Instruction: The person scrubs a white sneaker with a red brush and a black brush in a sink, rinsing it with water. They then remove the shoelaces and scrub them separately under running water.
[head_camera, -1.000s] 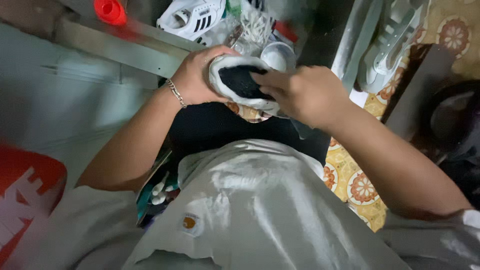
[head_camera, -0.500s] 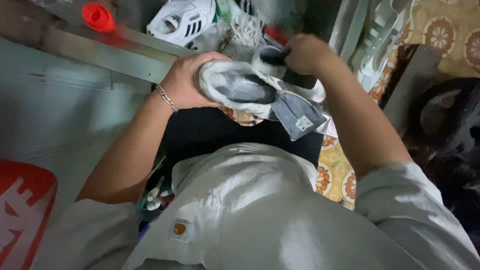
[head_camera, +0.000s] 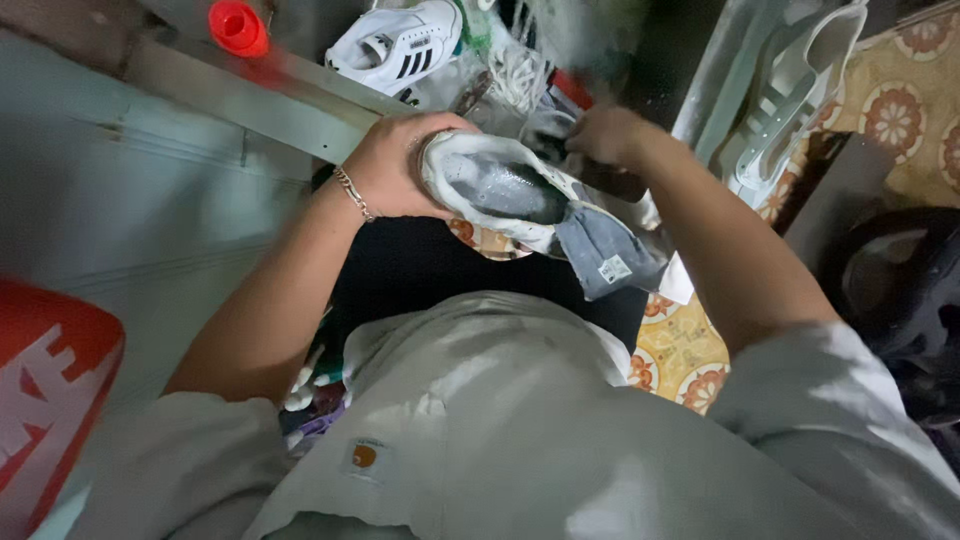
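My left hand (head_camera: 395, 165), with a chain bracelet at the wrist, grips the heel of a white sneaker (head_camera: 495, 185) held over my lap. Its grey inside faces me and its grey tongue (head_camera: 605, 255) hangs out toward my right. My right hand (head_camera: 610, 135) is just beyond the shoe's far side, blurred, its fingers closed on a small dark cloth (head_camera: 558, 142). That hand is outside the shoe, close to the clutter behind it.
A white sneaker with black stripes (head_camera: 400, 45) and a red cap (head_camera: 238, 25) lie at the top. Another pale shoe (head_camera: 790, 100) stands at the right by yellow patterned floor tiles (head_camera: 680, 350). A red and white box (head_camera: 50, 390) sits at the left.
My right hand has pulled the dark cloth out of the shoe's opening and moved it beyond the shoe. The grey tongue now hangs out. My left hand keeps its hold on the heel.
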